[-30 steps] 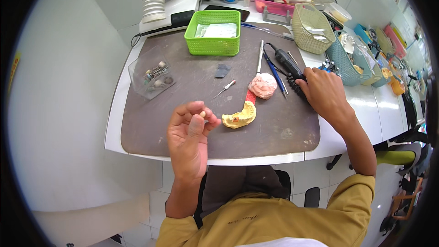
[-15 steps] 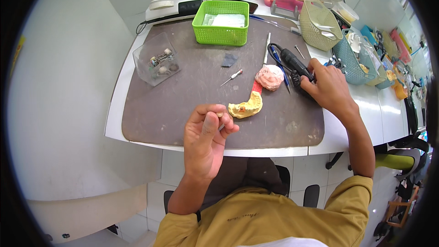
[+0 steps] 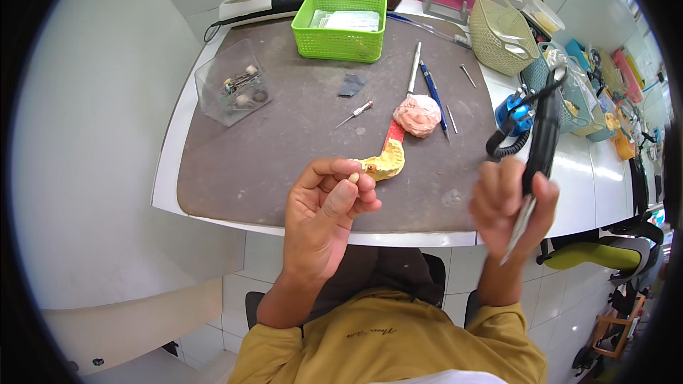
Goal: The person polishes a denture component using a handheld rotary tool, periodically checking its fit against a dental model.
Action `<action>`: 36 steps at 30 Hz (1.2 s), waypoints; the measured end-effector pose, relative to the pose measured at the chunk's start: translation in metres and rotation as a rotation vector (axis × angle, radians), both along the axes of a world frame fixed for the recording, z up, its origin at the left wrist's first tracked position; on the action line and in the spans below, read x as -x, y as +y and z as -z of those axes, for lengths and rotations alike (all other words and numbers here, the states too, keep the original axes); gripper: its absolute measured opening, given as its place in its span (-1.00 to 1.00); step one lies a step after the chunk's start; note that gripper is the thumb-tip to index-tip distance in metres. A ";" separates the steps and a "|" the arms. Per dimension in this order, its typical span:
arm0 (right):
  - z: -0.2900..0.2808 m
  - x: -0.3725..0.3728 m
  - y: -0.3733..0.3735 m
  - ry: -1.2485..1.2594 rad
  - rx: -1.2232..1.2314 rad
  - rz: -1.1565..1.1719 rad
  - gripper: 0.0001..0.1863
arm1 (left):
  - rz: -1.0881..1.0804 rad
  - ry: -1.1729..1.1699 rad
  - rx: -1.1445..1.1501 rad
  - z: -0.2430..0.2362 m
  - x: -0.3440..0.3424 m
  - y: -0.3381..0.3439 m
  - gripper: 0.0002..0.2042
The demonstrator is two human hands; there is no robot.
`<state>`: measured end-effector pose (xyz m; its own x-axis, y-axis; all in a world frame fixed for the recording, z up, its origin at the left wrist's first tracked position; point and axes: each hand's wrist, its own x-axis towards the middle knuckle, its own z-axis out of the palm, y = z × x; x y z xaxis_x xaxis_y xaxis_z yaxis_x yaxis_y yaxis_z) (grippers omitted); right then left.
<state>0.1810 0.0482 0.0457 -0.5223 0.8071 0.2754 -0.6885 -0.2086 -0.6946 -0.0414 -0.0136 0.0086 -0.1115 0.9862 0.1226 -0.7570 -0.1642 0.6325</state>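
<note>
My left hand (image 3: 316,217) pinches a small, cream tooth crown (image 3: 353,178) between thumb and fingertips above the mat's front part. Just beyond those fingers lies a yellow dental cast (image 3: 390,162), joined by a red strip (image 3: 393,135) to a pink-and-white plaster lump (image 3: 418,115). On the right, my right hand (image 3: 491,203) is closed round a black rotary handpiece (image 3: 545,135). Its silver end points down toward me, and the coiled cord hangs from its far end. The hand is smeared by motion.
Behind the handpiece stands a blue bur holder (image 3: 514,112). A small screwdriver (image 3: 356,114), a blue pen (image 3: 434,92) and a silver-handled tool (image 3: 415,67) lie on the brown mat (image 3: 284,135). A clear box (image 3: 213,96) of burs sits left, a green basket (image 3: 338,46) at the back.
My right hand has lifted the handpiece off the mat's right side and brought it nearer to me, tip down. The left hand still pinches the crown, shifted slightly right.
</note>
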 end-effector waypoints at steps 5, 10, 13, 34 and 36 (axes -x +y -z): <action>0.017 0.037 -0.021 -0.205 -0.305 0.202 -0.54 | -0.023 0.040 -0.009 0.001 -0.006 -0.004 -0.85; 0.023 0.050 -0.038 -0.458 -0.582 0.641 -0.67 | -0.012 0.064 0.002 0.001 -0.014 -0.010 -0.85; 0.027 0.059 -0.038 -0.492 -0.748 0.721 -0.66 | -0.021 0.115 0.013 0.002 -0.017 -0.013 -0.85; 0.045 0.062 -0.041 -0.369 -0.690 0.702 -0.56 | 0.010 0.148 0.021 0.004 -0.013 -0.014 -0.88; 0.045 0.062 -0.041 -0.375 -0.688 0.696 -0.56 | 0.011 0.139 0.011 0.005 -0.013 -0.013 -0.88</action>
